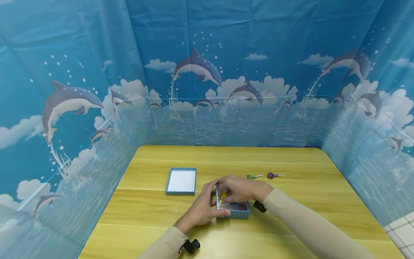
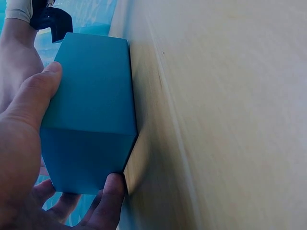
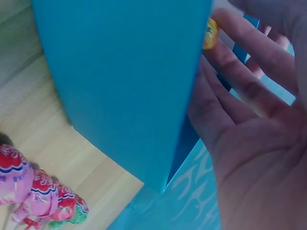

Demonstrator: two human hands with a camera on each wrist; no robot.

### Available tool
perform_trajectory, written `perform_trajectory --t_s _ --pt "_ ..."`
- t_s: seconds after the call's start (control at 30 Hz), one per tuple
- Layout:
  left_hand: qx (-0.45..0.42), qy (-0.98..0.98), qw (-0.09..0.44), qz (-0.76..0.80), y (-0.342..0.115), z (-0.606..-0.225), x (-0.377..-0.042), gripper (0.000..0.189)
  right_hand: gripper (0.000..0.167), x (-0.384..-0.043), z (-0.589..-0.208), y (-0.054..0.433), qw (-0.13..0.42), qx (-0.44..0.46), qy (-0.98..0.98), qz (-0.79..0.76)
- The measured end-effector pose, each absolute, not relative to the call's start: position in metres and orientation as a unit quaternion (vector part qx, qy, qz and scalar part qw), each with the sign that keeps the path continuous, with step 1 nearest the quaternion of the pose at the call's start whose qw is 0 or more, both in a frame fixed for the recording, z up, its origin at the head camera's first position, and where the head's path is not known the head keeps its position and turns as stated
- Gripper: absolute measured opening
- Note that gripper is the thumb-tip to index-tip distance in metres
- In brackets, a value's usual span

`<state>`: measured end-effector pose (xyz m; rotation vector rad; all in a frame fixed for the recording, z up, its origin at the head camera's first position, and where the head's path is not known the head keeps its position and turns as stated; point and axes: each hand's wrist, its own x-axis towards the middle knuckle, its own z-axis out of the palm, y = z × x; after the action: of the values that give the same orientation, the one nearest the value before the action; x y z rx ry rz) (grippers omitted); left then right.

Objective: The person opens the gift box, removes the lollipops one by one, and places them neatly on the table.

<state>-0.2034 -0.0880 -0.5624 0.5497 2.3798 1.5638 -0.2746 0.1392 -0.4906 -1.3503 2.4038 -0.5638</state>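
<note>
A blue open-topped box (image 1: 240, 214) sits on the table, its wall large in the left wrist view. My left hand (image 1: 204, 207) grips the box's left end, thumb on the front wall and fingers round the side. The right hand (image 1: 237, 189) reaches into the box from above and pinches a yellow lollipop (image 1: 221, 198), whose yellow wrapper (image 3: 210, 34) shows at its fingertips in the right wrist view. Red-wrapped candy (image 1: 243, 206) lies inside at the right, partly hidden by the wall.
On the table's left lies a blue-rimmed lid (image 1: 180, 193), white inside up. Behind the box lie a green lollipop (image 1: 251, 177) and a purple lollipop (image 1: 271, 175). Several pink-red wrappers (image 3: 42, 191) show in the right wrist view. A dolphin-print curtain (image 1: 200, 122) surrounds the wooden table (image 1: 145, 212).
</note>
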Motion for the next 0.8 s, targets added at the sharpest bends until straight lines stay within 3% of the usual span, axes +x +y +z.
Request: perform_trajectory --t_s 0.33,0.8 --pt "0.192 0.804 0.133 0.547 -0.089 -0.562 -0.203 0.113 0.004 -0.275 -0.496 0.148 0.054 -0.48 0.844 -0.231" --pt "0.188 0.815 0.124 0.535 -0.086 -0.561 -0.203 0.117 0.015 -0.266 -0.491 0.162 0.026 -0.429 0.85 -0.303"
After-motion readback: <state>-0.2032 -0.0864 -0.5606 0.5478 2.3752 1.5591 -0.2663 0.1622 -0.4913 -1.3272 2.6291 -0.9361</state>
